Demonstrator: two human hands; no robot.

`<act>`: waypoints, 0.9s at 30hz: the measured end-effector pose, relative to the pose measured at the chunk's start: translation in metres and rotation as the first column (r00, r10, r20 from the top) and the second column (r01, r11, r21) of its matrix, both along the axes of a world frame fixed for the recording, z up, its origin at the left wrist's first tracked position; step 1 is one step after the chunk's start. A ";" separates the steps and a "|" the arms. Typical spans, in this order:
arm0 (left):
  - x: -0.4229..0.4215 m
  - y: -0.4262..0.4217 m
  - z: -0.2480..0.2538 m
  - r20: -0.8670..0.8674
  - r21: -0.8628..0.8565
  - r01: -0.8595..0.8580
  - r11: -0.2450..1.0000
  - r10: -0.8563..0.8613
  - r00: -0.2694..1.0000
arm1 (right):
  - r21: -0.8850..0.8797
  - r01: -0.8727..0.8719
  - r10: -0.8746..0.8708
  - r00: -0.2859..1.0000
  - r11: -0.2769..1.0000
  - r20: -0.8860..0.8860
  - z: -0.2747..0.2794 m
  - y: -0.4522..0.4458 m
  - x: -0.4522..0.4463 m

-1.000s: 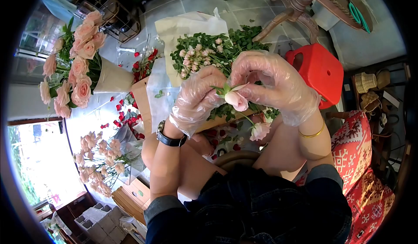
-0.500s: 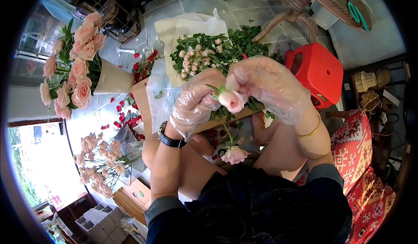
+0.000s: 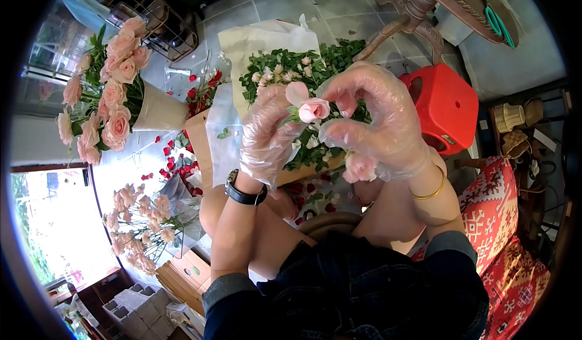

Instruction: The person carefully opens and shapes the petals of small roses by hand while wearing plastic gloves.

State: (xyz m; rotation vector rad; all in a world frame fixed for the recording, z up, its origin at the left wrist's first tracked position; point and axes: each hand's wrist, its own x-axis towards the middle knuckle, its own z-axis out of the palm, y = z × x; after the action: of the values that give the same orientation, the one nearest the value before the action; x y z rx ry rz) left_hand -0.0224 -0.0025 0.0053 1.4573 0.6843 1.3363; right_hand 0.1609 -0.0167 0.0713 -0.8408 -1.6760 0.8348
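Observation:
A pink rose (image 3: 314, 110) with an outer petal bent outward is held by my left hand (image 3: 267, 135), its fingers closed round the green base. Just right of the bloom, my right hand (image 3: 379, 122) has thumb and forefinger apart, with nothing visible between them. Both hands wear clear plastic gloves. A second pink bloom (image 3: 360, 168) hangs below my right hand; its stem is mostly hidden. Beyond the hands, small pale pink roses with green leaves (image 3: 285, 67) lie on cream wrapping paper (image 3: 239, 46).
A red stool (image 3: 448, 106) stands at the right, beside a patterned red cushion (image 3: 494, 213). At the left are a vase (image 3: 159, 108) of large pink roses and more pale roses (image 3: 136, 219). Red petals litter the floor. A wooden table leg (image 3: 418, 13) stands at the back right.
My right hand has opened and moved off the rose. The held rose has shifted slightly up and left, one outer petal now standing out. The hanging bloom has swung right and up.

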 end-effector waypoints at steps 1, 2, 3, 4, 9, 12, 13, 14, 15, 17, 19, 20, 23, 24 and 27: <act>0.001 0.001 0.001 -0.008 0.065 -0.009 0.998 0.009 1.000 | -0.019 -0.007 0.007 1.000 1.000 0.001 0.000 0.000 0.001; 0.001 0.002 0.002 -0.015 0.129 -0.017 0.991 0.019 1.000 | -0.037 -0.013 0.013 1.000 0.999 0.003 0.000 0.001 0.001; 0.001 0.003 0.003 -0.015 0.129 -0.018 0.991 0.020 1.000 | -0.037 -0.014 0.014 1.000 0.999 0.003 -0.001 0.001 0.002; 0.000 0.003 0.004 -0.071 0.137 -0.019 0.990 0.029 0.997 | -0.040 0.020 -0.019 1.000 0.999 0.023 -0.003 0.001 0.003; -0.005 0.005 0.007 -0.172 0.181 -0.034 0.983 0.065 0.983 | -0.045 0.123 -0.122 0.992 0.991 0.024 0.002 -0.002 0.000; -0.007 0.007 0.006 -0.291 0.271 -0.051 0.961 0.132 0.948 | -0.105 0.149 -0.145 0.988 0.983 0.044 0.005 -0.004 0.001; -0.007 0.007 0.008 -0.302 0.285 -0.043 0.958 0.132 0.944 | -0.044 0.134 -0.130 0.988 0.990 0.077 0.006 -0.003 0.002; -0.007 0.007 0.008 -0.313 0.298 -0.035 0.954 0.132 0.941 | 0.017 0.116 -0.118 0.987 0.993 0.111 0.006 -0.001 0.003; -0.007 0.008 0.008 -0.313 0.298 -0.035 0.954 0.132 0.941 | 0.017 0.116 -0.118 0.987 0.993 0.111 0.005 0.000 0.004; -0.007 0.009 0.009 -0.326 0.303 -0.009 0.953 0.113 0.938 | 0.027 0.122 -0.125 0.983 0.992 0.136 0.001 0.001 0.006; -0.008 0.009 0.012 -0.354 0.319 0.015 0.948 0.104 0.929 | 0.036 0.135 -0.139 0.978 0.990 0.154 0.004 0.001 0.006; -0.008 0.009 0.014 -0.382 0.335 0.040 0.941 0.097 0.919 | 0.045 0.148 -0.153 0.973 0.988 0.172 0.005 0.000 0.006; -0.008 0.011 0.013 -0.376 0.345 0.080 0.935 0.060 0.925 | -0.029 -0.019 0.023 0.989 0.999 0.144 0.002 0.005 0.009; -0.008 0.011 0.015 -0.376 0.344 0.081 0.935 0.058 0.925 | -0.030 -0.017 0.022 0.989 0.999 0.144 0.003 0.006 0.011; -0.008 0.011 0.020 -0.397 0.352 0.108 0.930 0.044 0.917 | -0.212 -0.142 0.175 0.973 0.967 0.148 0.002 0.008 0.015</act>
State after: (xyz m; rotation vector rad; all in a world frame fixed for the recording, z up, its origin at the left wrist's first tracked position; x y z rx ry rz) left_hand -0.0306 0.0083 0.0248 2.0758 0.6852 1.1902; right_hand 0.1760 -0.0092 0.0735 -0.9436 -1.8453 1.0836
